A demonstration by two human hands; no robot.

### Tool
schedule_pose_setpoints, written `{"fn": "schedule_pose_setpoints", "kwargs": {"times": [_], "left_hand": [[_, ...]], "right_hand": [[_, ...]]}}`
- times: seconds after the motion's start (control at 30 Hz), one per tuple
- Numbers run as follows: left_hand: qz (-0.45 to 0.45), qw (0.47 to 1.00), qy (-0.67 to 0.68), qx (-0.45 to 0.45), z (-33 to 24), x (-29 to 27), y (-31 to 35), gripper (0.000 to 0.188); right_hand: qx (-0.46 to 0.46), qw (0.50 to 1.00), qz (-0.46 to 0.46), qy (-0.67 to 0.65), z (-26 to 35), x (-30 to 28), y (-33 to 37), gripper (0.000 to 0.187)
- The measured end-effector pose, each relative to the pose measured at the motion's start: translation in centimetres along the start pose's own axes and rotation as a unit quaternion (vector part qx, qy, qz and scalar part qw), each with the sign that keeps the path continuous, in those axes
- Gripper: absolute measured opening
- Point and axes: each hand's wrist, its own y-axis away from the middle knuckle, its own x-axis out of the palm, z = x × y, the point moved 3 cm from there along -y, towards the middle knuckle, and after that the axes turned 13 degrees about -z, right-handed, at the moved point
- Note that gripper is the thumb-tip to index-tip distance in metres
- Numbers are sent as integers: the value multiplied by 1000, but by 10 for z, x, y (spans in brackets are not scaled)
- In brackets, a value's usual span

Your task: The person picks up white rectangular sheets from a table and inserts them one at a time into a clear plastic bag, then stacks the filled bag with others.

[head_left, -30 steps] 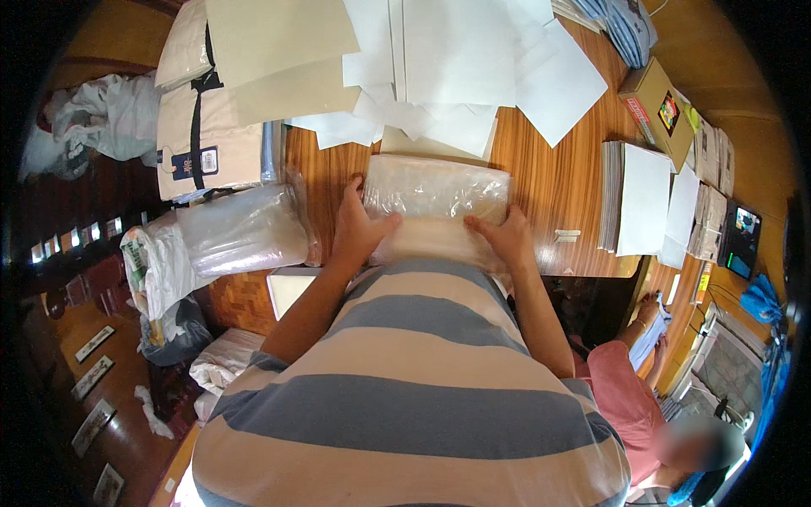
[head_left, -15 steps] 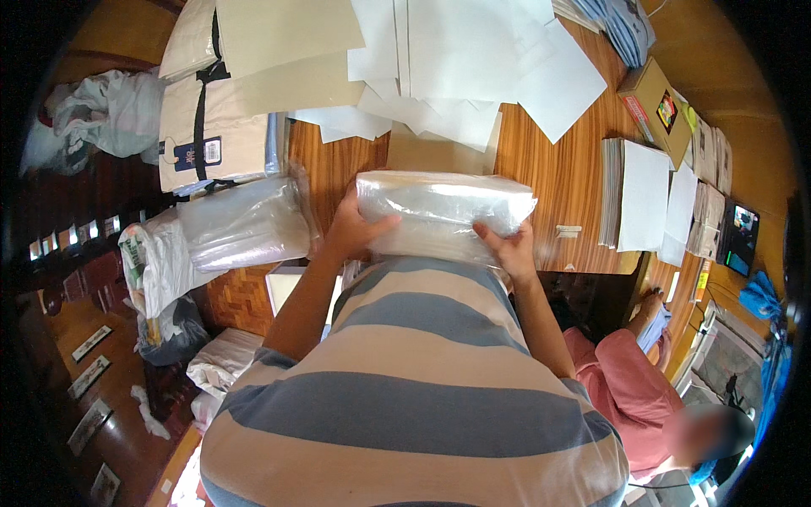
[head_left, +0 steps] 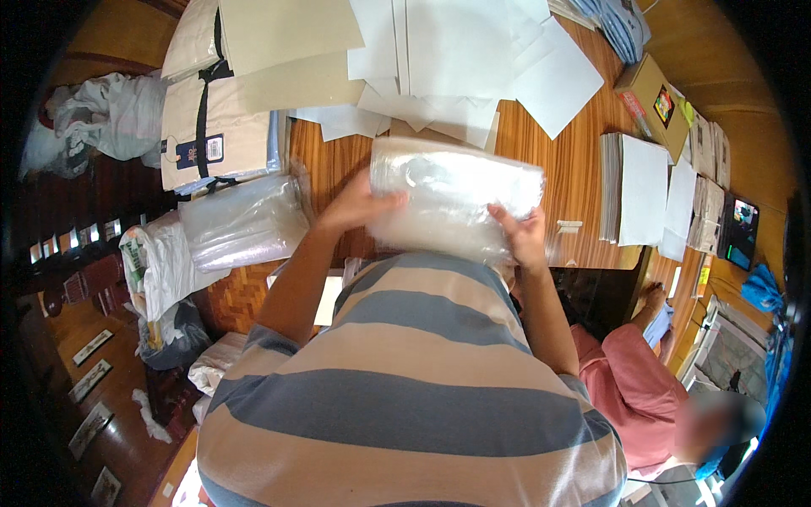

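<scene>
Between my two hands is a stack of clear plastic bags [head_left: 456,182], shiny and curved over at its far side, held just above the table's near edge. My left hand [head_left: 359,205] is closed on its left end, thumb on top and the other fingers hidden behind. The right end is pinched by my right hand [head_left: 524,235], thumb over the plastic, its other fingers mostly out of sight. To the left, another pile of clear plastic bags [head_left: 245,220] lies at the table's corner, close to packed beige garments [head_left: 232,148] with tags.
White sheets [head_left: 456,59] and beige card sheets [head_left: 291,42] cover the far part of the wooden table [head_left: 570,190]. A paper stack [head_left: 638,190] and a cardboard box [head_left: 655,106] stand at the right. A co-worker in a pink shirt [head_left: 629,389] sits at lower right.
The plastic bag stack has moved slightly away from my body and to the right, its far edge rising and more of its face showing. Both hands keep hold of it.
</scene>
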Motion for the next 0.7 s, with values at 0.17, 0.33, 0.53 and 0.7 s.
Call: {"fn": "schedule_pose_setpoints", "kwargs": {"times": [0.17,0.33,0.53,0.7], "left_hand": [[-42,988,-106,103,-2,4,-34,56],[-89,835,-542,-34,-74,4,-14,65],[-112,725,-563,381,-58,105,1,77],[-81,755,-555,341,-8,107,-11,76]], "right_hand": [[-36,998,-45,16,-27,-8,-30,33],[-12,998,-41,38,-39,-13,-30,38],[-4,996,-17,86,-42,-16,-39,49],[-217,901,-73,369,-2,3,-27,74]]}}
